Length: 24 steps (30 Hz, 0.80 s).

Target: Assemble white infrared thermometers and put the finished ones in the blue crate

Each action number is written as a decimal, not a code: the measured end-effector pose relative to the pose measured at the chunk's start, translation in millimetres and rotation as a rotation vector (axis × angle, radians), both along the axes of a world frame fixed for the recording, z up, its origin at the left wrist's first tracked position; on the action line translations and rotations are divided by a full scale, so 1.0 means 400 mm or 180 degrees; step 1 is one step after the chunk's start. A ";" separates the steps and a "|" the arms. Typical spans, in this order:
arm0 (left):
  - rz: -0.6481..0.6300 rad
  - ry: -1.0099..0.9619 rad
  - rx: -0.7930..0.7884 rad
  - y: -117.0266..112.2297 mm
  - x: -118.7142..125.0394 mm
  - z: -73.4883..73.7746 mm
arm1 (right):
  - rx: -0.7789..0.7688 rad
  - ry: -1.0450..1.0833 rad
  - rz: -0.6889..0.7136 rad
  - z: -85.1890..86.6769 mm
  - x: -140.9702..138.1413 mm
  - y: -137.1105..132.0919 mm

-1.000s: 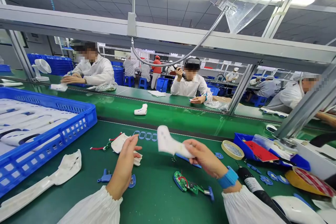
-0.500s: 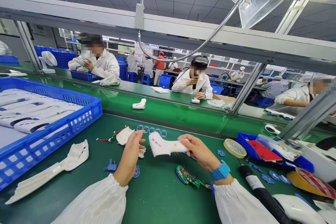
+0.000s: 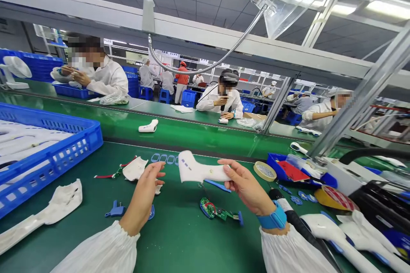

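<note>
In my right hand is a white plastic housing shell, pinched at its narrow end between thumb and fingers. Its broad end, with a row of small slots, points left. My left hand holds nothing; its fingers are apart, a short gap left of the shell. Beyond its fingers lies a white shell piece beside a small board with red wires. Under the held shell there is a green circuit board on the table, and a blue strip shows just behind it. A small blue plastic part rests left of my left wrist.
A blue crate of white shells stands at left, with a long white shell half before it. To the right are a tape roll, a blue bin, a black cylindrical tool and white housings. Co-workers sit across the bench.
My view has swung right, so the bench things sit further left. The shell stays in my right hand, turned slightly, and the blue strip behind it shows more. My left hand remains open.
</note>
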<state>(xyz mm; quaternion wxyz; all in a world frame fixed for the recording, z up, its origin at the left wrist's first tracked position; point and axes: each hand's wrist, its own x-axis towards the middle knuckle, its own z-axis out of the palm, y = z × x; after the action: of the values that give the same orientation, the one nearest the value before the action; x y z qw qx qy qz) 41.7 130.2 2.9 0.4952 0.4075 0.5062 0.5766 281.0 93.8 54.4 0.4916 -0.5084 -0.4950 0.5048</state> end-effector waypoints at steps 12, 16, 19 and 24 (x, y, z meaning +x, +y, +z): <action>0.0337 -0.0030 0.0071 0.001 -0.001 0.000 | -0.0087 -0.0182 0.0244 -0.048 -0.021 0.076; 0.0320 -0.0021 0.0096 0.002 -0.003 -0.003 | -0.0166 -0.0253 0.0252 -0.069 -0.021 0.081; 0.0314 0.0020 0.0141 0.002 -0.006 -0.007 | -0.0271 -0.0331 0.0277 -0.090 -0.026 0.089; 0.0291 0.0152 0.0206 0.003 -0.010 -0.013 | -0.0227 0.0032 0.0244 -0.055 -0.026 0.074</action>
<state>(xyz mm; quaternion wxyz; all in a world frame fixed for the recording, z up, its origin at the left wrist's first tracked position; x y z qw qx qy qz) 37.8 131.4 -2.3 0.4428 0.4132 0.5171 0.6048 270.8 123.4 32.2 0.4559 -0.5037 -0.4933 0.5432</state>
